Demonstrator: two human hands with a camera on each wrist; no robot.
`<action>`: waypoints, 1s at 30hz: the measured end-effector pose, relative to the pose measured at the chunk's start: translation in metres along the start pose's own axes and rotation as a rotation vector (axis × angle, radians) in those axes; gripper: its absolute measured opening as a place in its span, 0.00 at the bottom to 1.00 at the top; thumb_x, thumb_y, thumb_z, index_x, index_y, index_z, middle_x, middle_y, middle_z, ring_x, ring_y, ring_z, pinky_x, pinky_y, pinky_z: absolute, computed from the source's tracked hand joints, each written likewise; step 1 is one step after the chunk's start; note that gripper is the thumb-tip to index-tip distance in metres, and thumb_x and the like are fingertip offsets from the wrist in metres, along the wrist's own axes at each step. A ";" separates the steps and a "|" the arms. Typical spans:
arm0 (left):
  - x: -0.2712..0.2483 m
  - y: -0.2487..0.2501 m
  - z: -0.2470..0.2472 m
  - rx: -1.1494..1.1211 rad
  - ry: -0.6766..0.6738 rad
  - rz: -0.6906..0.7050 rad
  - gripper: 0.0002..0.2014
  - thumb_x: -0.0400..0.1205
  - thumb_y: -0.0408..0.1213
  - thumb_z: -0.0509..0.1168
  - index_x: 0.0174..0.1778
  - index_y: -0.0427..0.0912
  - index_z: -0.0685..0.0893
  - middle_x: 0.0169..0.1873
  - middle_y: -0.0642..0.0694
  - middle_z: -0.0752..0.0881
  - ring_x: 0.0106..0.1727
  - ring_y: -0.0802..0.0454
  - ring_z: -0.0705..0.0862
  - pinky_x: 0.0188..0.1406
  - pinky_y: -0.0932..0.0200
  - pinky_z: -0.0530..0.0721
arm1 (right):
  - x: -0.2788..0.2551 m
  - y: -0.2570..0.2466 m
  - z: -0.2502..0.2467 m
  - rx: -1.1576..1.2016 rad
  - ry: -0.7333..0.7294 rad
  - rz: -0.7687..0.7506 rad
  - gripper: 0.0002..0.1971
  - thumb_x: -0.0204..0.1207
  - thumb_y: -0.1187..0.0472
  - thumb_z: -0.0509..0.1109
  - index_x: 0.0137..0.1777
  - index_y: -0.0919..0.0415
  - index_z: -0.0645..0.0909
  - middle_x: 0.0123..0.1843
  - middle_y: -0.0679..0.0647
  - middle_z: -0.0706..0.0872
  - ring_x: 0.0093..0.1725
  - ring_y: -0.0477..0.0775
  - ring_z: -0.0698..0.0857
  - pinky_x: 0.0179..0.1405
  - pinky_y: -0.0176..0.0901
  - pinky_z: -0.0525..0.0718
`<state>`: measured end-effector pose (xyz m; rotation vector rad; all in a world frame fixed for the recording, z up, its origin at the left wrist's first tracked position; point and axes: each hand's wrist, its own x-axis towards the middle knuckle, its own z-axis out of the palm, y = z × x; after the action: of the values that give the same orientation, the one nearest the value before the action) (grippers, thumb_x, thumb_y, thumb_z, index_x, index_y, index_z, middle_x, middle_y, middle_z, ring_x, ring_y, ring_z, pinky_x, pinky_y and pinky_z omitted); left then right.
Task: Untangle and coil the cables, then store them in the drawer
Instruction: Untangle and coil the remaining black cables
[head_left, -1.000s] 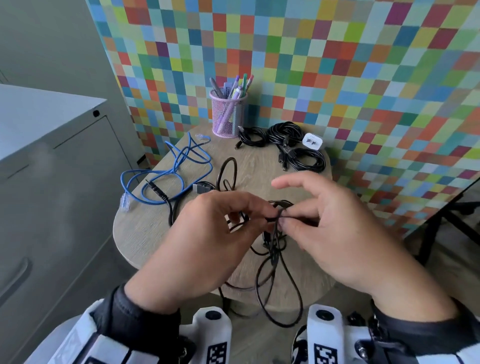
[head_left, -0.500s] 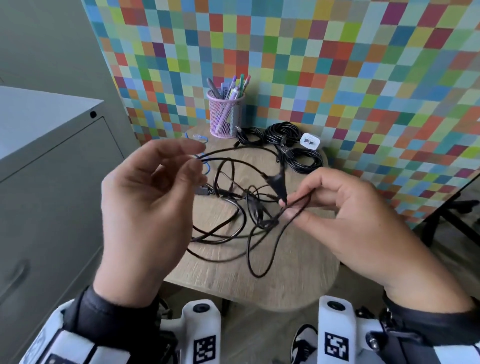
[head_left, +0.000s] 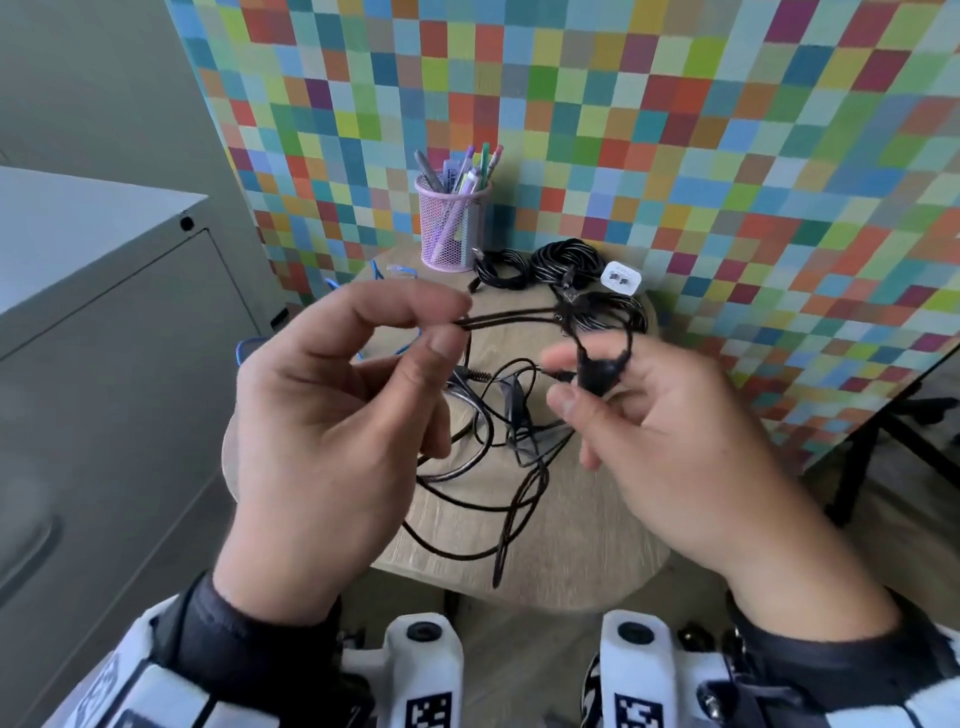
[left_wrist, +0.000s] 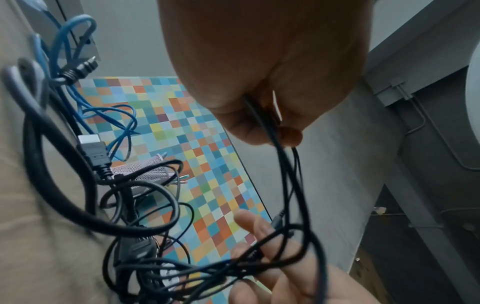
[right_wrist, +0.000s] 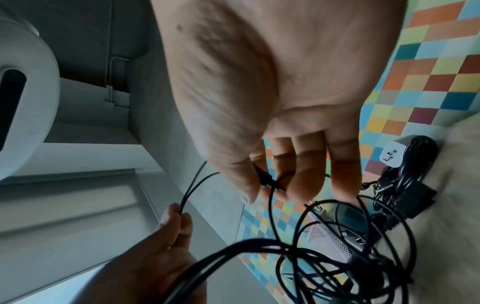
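One HDMI plug (left_wrist: 94, 153), left-wrist only

A pink mesh cup (head_left: 453, 228) full of pens (head_left: 470, 169) stands at the back of the round wooden table (head_left: 587, 551), close to the wall of colored squares (head_left: 675, 130). A grey cabinet (head_left: 109, 374) stands to the left of the table.

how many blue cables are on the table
1 that I can tell: the blue cable lies at the table's back left, mostly hidden behind the left hand. More could be hidden there.
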<state>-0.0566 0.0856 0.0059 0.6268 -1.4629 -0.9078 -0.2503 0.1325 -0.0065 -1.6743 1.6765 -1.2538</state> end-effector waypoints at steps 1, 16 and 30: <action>0.000 0.000 -0.001 -0.009 -0.026 -0.024 0.06 0.81 0.35 0.72 0.43 0.52 0.90 0.31 0.40 0.83 0.17 0.47 0.69 0.16 0.59 0.65 | 0.001 -0.002 0.000 0.054 0.028 -0.026 0.06 0.81 0.49 0.73 0.55 0.42 0.89 0.42 0.44 0.92 0.37 0.47 0.92 0.43 0.39 0.89; 0.016 -0.009 -0.025 -0.190 -0.037 -0.238 0.07 0.73 0.43 0.72 0.32 0.46 0.85 0.20 0.38 0.65 0.20 0.45 0.59 0.25 0.56 0.78 | 0.003 0.006 -0.035 0.098 0.367 -0.185 0.04 0.82 0.52 0.77 0.48 0.40 0.92 0.37 0.53 0.92 0.27 0.48 0.83 0.28 0.42 0.82; 0.017 -0.012 -0.030 0.295 0.028 -0.131 0.09 0.82 0.40 0.74 0.37 0.43 0.90 0.24 0.52 0.78 0.27 0.60 0.69 0.25 0.68 0.69 | 0.006 0.010 -0.035 0.368 0.374 -0.041 0.11 0.88 0.64 0.70 0.50 0.50 0.92 0.44 0.58 0.94 0.23 0.54 0.78 0.20 0.43 0.78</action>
<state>-0.0308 0.0599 0.0035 0.9589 -1.5578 -0.7845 -0.2859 0.1353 0.0037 -1.3175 1.4882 -1.8558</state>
